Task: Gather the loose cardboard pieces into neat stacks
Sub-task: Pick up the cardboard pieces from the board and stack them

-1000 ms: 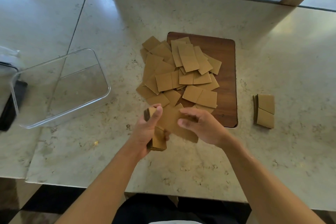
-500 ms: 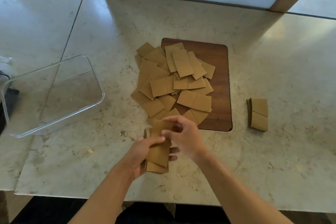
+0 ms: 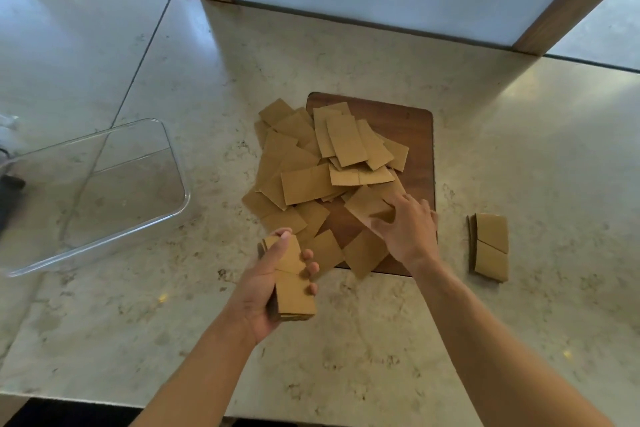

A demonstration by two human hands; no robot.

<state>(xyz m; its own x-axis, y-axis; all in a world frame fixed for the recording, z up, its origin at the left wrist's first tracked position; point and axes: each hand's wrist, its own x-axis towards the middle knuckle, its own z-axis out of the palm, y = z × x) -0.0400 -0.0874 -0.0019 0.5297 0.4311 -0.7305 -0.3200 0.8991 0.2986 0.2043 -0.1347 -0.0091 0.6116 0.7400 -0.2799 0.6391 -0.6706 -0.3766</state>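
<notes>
Cardboard pieces [image 3: 325, 163] lie in a loose, overlapping heap across the left half of a dark wooden board [image 3: 412, 125] and spill onto the stone counter [image 3: 519, 149] at 9 o'clock of it. I see my left hand [image 3: 273, 284] curled round a partial stack [image 3: 291, 281], thumb on top, fingertips on the right-hand edge. My right hand [image 3: 405, 229] reaches into the 5 o'clock corner of the heap, fingers bent over one piece [image 3: 367, 205]; I cannot tell whether the piece is pinched or only touched. A finished stack [image 3: 490, 246] sits on the counter at 3 o'clock of the board, well apart from it. A clear plastic tub [image 3: 173, 163] stands at 9 o'clock.

I judge the pieces light, stiff and flat, with little grip between faces, so a held stack can slide askew. Take each piece by a free edge that overhangs its neighbours, lift it, then square it against the held stack by its long edges.
</notes>
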